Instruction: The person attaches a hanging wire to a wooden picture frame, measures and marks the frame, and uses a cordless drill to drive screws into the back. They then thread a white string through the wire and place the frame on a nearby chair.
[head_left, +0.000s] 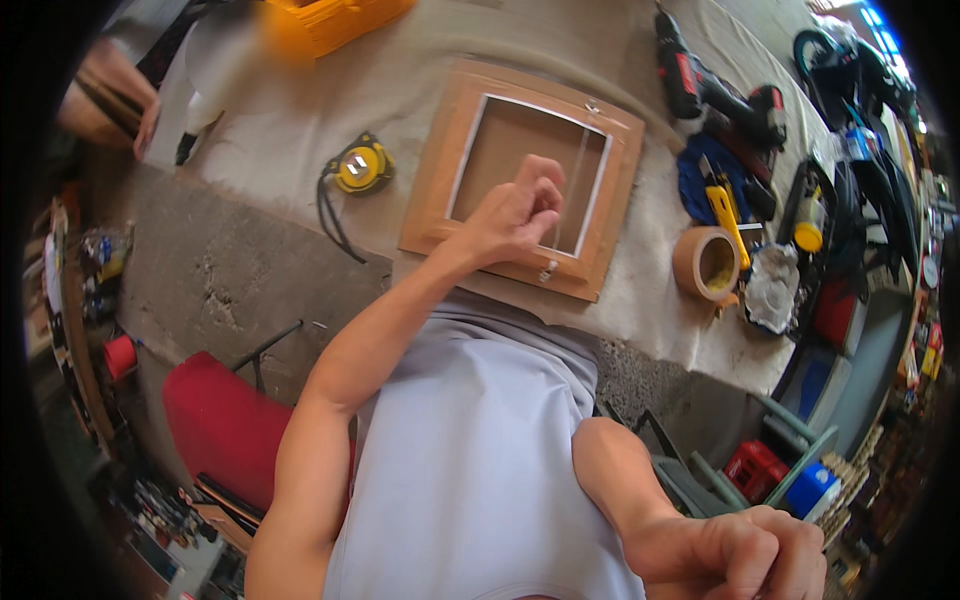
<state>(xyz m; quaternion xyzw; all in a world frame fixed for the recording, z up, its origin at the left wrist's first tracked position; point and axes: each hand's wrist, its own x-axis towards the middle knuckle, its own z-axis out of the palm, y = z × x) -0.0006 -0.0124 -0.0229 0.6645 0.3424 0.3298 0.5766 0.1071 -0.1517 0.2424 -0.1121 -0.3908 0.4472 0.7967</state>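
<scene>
A square wooden frame (425, 205) with a white inner edge and a brown middle lies on the cloth-covered table. Small fittings, one a far fitting (592, 106) and one a near fitting (547, 270), sit on its right part, with a thin clear line (581, 150) running between them. Over the middle of the frame is my left hand (510, 212), its fingers curled beside that line; what they hold, if anything, is hidden. My right hand (735, 555) is raised at the lower right, away from the table, with fingers closed; its contents cannot be seen.
A yellow tape measure (362, 168) lies left of the frame. To the right are a cordless drill (715, 90), a yellow utility knife (722, 205) and a tape roll (706, 262). A red chair (215, 420) stands lower left. Another person's hand (145, 115) shows far left.
</scene>
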